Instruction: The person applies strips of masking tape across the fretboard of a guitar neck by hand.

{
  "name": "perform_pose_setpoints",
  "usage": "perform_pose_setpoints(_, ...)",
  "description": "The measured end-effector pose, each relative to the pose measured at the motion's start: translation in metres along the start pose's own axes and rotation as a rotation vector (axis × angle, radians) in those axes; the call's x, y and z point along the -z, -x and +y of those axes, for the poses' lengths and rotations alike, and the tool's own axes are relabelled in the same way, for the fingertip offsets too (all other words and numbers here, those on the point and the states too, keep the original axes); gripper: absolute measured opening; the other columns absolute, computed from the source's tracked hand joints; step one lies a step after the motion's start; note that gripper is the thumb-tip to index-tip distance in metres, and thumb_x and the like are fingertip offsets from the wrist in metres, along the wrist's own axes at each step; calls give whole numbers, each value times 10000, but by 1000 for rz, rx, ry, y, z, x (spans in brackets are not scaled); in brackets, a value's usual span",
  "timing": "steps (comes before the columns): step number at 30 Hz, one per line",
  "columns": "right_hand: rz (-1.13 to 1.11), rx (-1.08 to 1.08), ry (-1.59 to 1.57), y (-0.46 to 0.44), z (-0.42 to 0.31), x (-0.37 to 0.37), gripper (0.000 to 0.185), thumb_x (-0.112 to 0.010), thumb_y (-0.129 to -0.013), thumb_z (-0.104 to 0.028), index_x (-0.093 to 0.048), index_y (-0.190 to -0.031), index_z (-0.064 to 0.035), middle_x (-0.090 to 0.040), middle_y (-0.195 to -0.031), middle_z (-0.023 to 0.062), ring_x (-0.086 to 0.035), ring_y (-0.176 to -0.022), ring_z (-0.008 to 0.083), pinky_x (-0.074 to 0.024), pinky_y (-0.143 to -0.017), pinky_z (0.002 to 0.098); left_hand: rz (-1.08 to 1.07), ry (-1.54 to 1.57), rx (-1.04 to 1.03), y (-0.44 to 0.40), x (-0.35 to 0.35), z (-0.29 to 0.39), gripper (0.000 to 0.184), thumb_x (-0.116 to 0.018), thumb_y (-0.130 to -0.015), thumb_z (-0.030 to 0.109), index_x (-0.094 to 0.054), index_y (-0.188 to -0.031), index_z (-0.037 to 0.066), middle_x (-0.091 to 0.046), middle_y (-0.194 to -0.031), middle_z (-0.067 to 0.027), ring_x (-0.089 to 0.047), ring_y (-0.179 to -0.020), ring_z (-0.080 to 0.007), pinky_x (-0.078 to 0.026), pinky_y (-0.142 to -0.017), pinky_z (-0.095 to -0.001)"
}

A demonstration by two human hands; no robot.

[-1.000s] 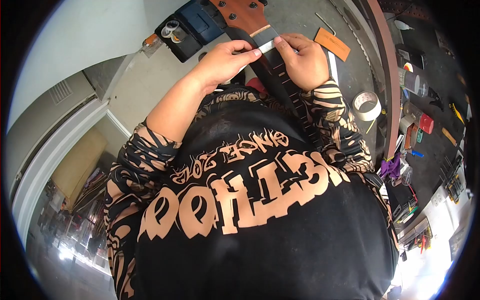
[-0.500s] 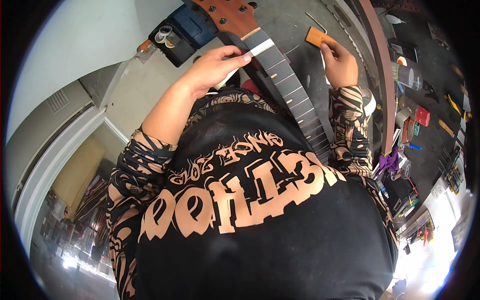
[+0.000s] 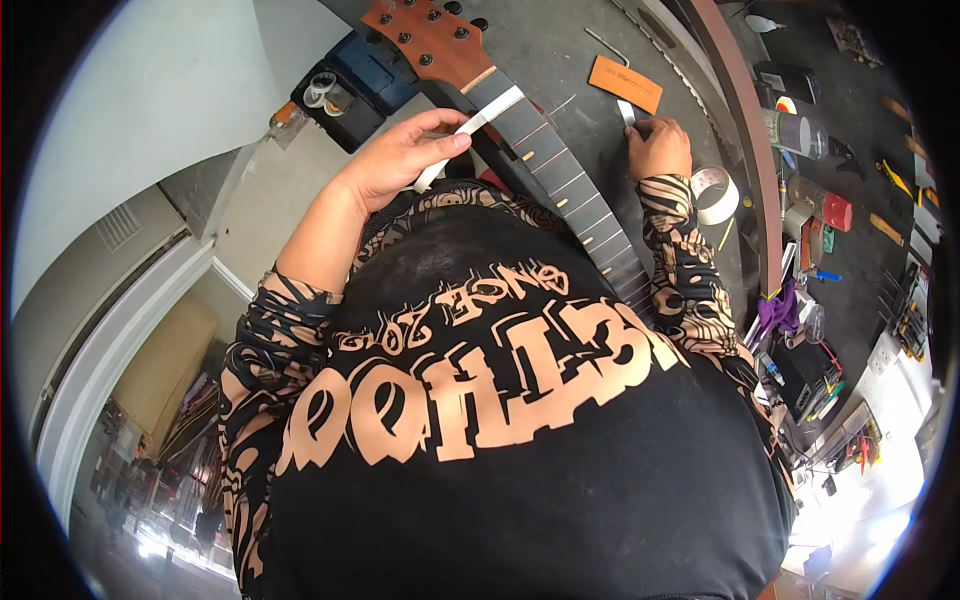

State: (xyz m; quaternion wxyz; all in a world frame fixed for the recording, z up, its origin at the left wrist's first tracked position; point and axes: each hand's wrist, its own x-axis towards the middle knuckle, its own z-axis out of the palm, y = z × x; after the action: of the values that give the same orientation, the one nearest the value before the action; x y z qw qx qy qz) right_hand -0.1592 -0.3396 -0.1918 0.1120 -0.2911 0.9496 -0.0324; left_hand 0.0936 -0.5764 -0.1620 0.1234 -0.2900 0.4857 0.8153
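The guitar neck point(image 3: 560, 172) lies diagonally, its brown headstock point(image 3: 425, 38) at the top. A white tape strip point(image 3: 497, 105) crosses the dark fretboard near the headstock and trails off its left side. My left hand point(image 3: 405, 150) pinches that loose part between thumb and fingers. Right of the neck, my right hand point(image 3: 660, 150) is closed on a thin pale metal strip point(image 3: 627, 112); only its upper end shows. An orange rectangular card point(image 3: 625, 84) lies just above this hand, against the strip's upper end.
A tape roll point(image 3: 714, 195) sits right of my right sleeve. Near the card lies a bent metal rod point(image 3: 607, 45). A dark blue toolbox point(image 3: 368, 72) stands at the upper left. Beyond a brown edge point(image 3: 748, 110), several tools and bottles lie on the right.
My right hand has left the tape, moved right to the card, then come down beside it onto the metal strip. My left hand, the tape and the neck appear lower and further left.
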Motion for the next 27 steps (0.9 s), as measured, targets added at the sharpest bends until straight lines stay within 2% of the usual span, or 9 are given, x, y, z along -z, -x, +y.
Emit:
perform_pose_setpoints(3, -86, -59, 22, -8, -2, 9, 205, -708, -813, -268, -726, -917, -92, -654, -1048, 114, -599, -1037, 313, -486, -888, 419, -17, -21, 6, 1, 2, -1, 419, -685, -894, 338, -590, -1211, 81, -584, -980, 22, -519, -880, -71, -429, -726, -226)
perform_pose_setpoints(7, -152, -141, -222, 0, -1, 15, 212, -724, -803, -279, -693, -918, -104, -701, -886, 114, -675, -876, 298, -516, -787, 410, -5, -85, 26, 2, -1, 5, 389, -667, -904, 347, -600, -1199, 102, -585, -990, 10, -517, -885, -78, -428, -732, -230)
perform_pose_setpoints(11, 173, 127, -375, 38, -39, 70, 162, -701, -830, -193, -670, -930, -70, -694, -813, 111, -687, -762, 254, -527, -699, 367, -61, -110, -23, -1, 3, 3, 318, -621, -944, 302, -582, -1186, 99, -553, -916, 41, -514, -831, -47, -426, -702, -209)
perform_pose_setpoints(12, 178, 128, -365, 49, -55, 86, 162, -701, -830, -193, -670, -930, -70, -694, -813, 111, -687, -762, 254, -527, -699, 367, -87, -97, -27, -1, 5, 2, 311, -619, -944, 307, -593, -1177, 103, -560, -928, 36, -512, -852, -51, -422, -723, -208)
perform_pose_setpoints(15, 219, 489, -410, 76, -101, 116, 154, -690, -814, -119, -683, -965, -88, -650, -784, 51, -644, -695, 237, -503, -647, 350, -67, -176, -23, -3, 7, 3, 305, -618, -945, 308, -604, -1173, 105, -572, -958, 29, -516, -887, -60, -427, -760, -220)
perform_pose_setpoints(19, 244, 628, -283, 92, -146, 93, 160, -709, -771, -77, -698, -930, -96, -615, -719, 45, -611, -645, 233, -473, -629, 335, -117, -111, -9, -9, 12, -3, 307, -622, -942, 307, -612, -1176, 109, -581, -986, 29, -522, -911, -68, -428, -795, -233)
perform_pose_setpoints(21, 253, 608, -282, 93, -158, 76, 150, -711, -768, -89, -698, -917, -106, -599, -701, 31, -606, -647, 234, -468, -634, 341, -172, -82, -81, -10, 14, -5, 392, -664, -902, 372, -621, -1189, 109, -588, -1052, -36, -520, -958, -108, -422, -819, -247)
perform_pose_setpoints(24, 302, 589, -188, 92, -167, 65, 158, -706, -766, -81, -698, -922, -107, -603, -713, 27, -613, -657, 222, -467, -641, 333, -161, -97, -81, -14, 16, -9, 383, -665, -903, 362, -623, -1188, 109, -586, -1053, -38, -528, -942, -106, -432, -809, -247)
perform_pose_setpoints(27, 295, 596, -153, 96, -168, 65, 163, -703, -769, -85, -697, -930, -108, -604, -720, 24, -615, -663, 216, -465, -648, 327, -213, 6, -16, -13, 14, -8, 283, -622, -944, 262, -620, -1167, 88, -595, -1005, 27, -525, -935, -73, -422, -830, -222)
